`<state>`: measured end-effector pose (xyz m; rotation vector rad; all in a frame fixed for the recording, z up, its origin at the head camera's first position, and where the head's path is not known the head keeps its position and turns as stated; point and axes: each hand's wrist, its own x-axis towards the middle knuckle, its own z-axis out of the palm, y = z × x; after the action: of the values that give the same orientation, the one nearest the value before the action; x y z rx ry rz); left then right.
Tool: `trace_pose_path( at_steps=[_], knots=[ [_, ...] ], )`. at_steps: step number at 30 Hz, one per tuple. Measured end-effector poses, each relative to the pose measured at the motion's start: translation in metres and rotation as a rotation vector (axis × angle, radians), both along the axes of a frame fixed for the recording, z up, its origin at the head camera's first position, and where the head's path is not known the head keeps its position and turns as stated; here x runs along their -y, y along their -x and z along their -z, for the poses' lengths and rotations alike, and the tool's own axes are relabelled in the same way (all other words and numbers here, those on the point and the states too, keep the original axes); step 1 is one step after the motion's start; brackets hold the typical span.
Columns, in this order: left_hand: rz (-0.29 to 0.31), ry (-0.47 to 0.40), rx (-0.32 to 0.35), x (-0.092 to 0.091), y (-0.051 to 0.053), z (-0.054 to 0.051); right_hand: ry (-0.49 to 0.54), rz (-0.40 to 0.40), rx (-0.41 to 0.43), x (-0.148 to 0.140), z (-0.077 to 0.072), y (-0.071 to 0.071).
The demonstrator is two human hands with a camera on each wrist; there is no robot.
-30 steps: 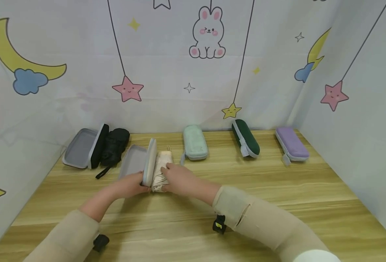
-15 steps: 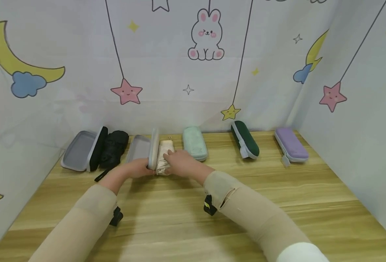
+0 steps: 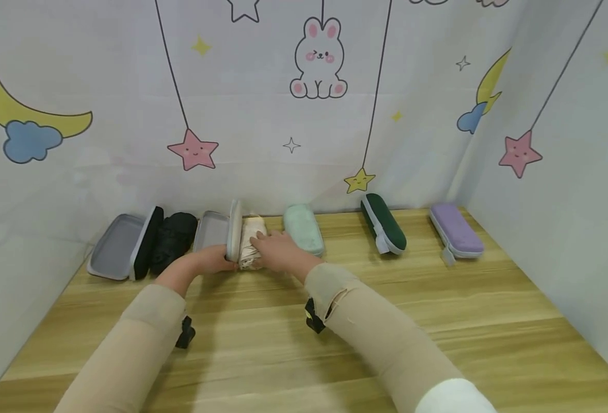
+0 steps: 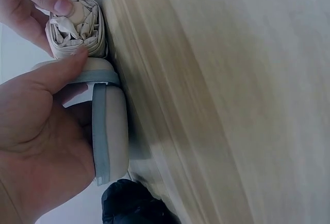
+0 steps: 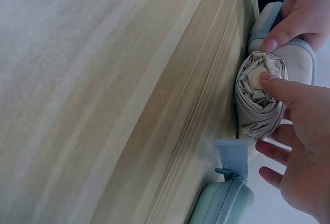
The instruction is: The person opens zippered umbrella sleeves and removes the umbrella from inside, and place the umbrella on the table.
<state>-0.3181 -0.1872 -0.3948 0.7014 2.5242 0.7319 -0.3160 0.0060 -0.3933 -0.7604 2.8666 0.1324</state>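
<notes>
My left hand (image 3: 210,260) grips the upright half of an open beige zip case (image 3: 234,229), thumb on its outer side in the left wrist view. The case's other half, grey inside, lies flat on the table to the left. Right beside the case lies a folded beige umbrella (image 3: 250,234), its pleated end (image 5: 260,95) facing me. My right hand (image 3: 282,252) holds this umbrella, thumb on the round end piece and fingers along its side in the right wrist view. Umbrella and case appear to touch.
Left of the case are a folded black umbrella (image 3: 174,241) and an open black case (image 3: 146,244). To the right, mint (image 3: 304,229), dark green (image 3: 384,223) and purple (image 3: 456,229) closed cases line the wooden table's (image 3: 438,321) back edge, near the printed wall cloth.
Both hands have slid the beige case and umbrella back toward the wall, level with the other cases. The view has also shifted slightly. Both hands keep their hold.
</notes>
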Motion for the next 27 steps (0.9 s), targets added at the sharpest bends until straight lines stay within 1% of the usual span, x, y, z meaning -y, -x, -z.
trace_pose_path(
  at_steps=[3, 5, 9, 12, 14, 18, 20, 23, 27],
  knots=[
    [-0.011, -0.009, -0.003, 0.002, 0.000, 0.001, 0.005, 0.003, 0.002, 0.000, 0.001, 0.001],
    [-0.016, -0.030, -0.011, 0.002, -0.001, 0.002, 0.009, 0.003, -0.002, 0.000, 0.003, 0.001],
    [-0.043, -0.065, -0.045, 0.003, -0.002, 0.003, 0.020, -0.012, -0.008, -0.002, 0.005, 0.001],
    [-0.095, -0.072, -0.067, 0.003, -0.003, 0.002, 0.031, -0.029, -0.017, -0.006, 0.005, 0.001],
    [-0.142, -0.083, -0.063, 0.002, -0.004, 0.000, 0.037, -0.031, -0.031, -0.010, 0.003, 0.001],
    [-0.226, -0.061, -0.064, 0.001, -0.006, -0.007, 0.046, -0.014, -0.063, -0.021, -0.006, 0.002],
    [-0.252, -0.040, -0.075, 0.000, -0.009, -0.009, 0.059, 0.002, -0.069, -0.029, -0.011, 0.003],
    [-0.276, -0.017, -0.136, -0.002, -0.013, -0.014, 0.079, 0.024, -0.064, -0.042, -0.016, 0.006],
    [-0.321, -0.035, -0.248, -0.005, -0.019, -0.020, 0.095, 0.041, -0.021, -0.061, -0.022, 0.009]
  ],
)
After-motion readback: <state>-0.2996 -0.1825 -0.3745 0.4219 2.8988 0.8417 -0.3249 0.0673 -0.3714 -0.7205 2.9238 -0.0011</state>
